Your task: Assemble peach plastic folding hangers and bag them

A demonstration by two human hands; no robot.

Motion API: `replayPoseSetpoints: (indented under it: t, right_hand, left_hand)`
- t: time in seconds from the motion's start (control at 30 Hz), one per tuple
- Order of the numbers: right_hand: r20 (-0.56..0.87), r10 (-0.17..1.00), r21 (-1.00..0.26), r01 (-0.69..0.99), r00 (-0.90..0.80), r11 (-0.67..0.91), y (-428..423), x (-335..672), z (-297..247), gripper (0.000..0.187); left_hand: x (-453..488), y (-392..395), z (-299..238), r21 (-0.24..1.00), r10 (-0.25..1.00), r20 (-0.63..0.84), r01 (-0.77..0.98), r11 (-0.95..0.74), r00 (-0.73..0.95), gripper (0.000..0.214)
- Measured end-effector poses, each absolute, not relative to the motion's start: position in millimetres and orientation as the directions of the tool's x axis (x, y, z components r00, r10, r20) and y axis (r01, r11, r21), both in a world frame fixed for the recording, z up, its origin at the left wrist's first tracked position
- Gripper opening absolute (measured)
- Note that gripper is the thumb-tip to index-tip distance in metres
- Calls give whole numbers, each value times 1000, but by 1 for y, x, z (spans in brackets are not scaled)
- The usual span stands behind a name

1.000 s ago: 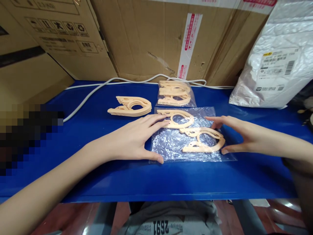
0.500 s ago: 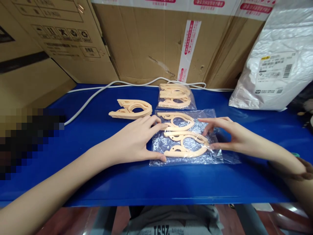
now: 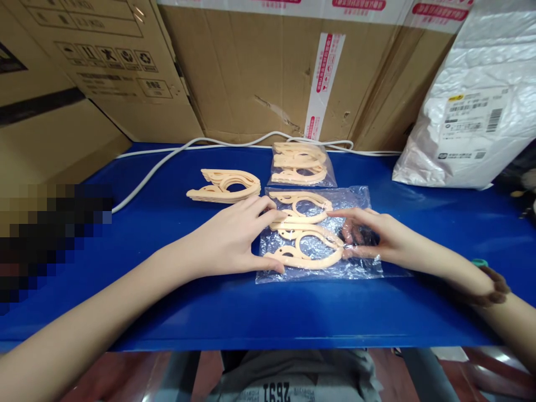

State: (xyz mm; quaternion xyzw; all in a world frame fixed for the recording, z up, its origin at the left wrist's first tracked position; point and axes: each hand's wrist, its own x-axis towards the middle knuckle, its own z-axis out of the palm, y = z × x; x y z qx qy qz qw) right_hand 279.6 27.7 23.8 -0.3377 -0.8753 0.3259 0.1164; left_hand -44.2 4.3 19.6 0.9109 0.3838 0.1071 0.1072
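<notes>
Two cream folding hangers (image 3: 316,262) lie one above the other in a clear plastic bag (image 3: 360,201). My left hand (image 3: 234,237) rests over the bag's left edge, thumb and forefinger apart near the hangers' left ends. From the other side my right hand (image 3: 372,234) reaches to the hangers' curved ends. Its forefinger touches the upper hanger and its thumb the lower one; the remaining fingers curl between. Whether those fingertips are inside the film is hard to see. Beside my left hand is a loose stack of folded hangers (image 3: 224,195).
Behind the bag sits another bag of hangers (image 3: 299,162). A white cable (image 3: 154,173) runs along the back of the blue table (image 3: 251,318), before cardboard boxes (image 3: 251,72). A white parcel (image 3: 464,139) stands at back right. A blurred-out patch covers the left edge.
My right hand has moved left, and the lower hanger has slid left inside the bag with it. The left hand stays in place.
</notes>
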Motion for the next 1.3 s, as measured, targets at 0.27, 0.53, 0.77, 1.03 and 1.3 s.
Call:
replayPoseSetpoints:
  t: [0.27,0.53,0.77,1.03,1.3]
  right_hand:
    - [174,660,-434,544,-731,718,27,281,23,83]
    - [30,643,-490,549,-766,677,22,279,25,76]
    - [63,649,-497,540,-758,679,22,277,24,75]
    - [49,647,-499,542,-761,676,23,278,24,75]
    - [121,677,-460,564,-726,686,25,283,25,74]
  left_hand:
    - [-45,4,21,275,723,89,680,-679,686,85]
    - [-45,5,22,211,743,120,714,-667,658,78]
    - [-45,5,21,201,740,132,714,-671,659,76]
    - [-44,3,24,245,768,132,730,-638,626,76]
    - [-43,1,25,229,787,132,754,-616,603,94]
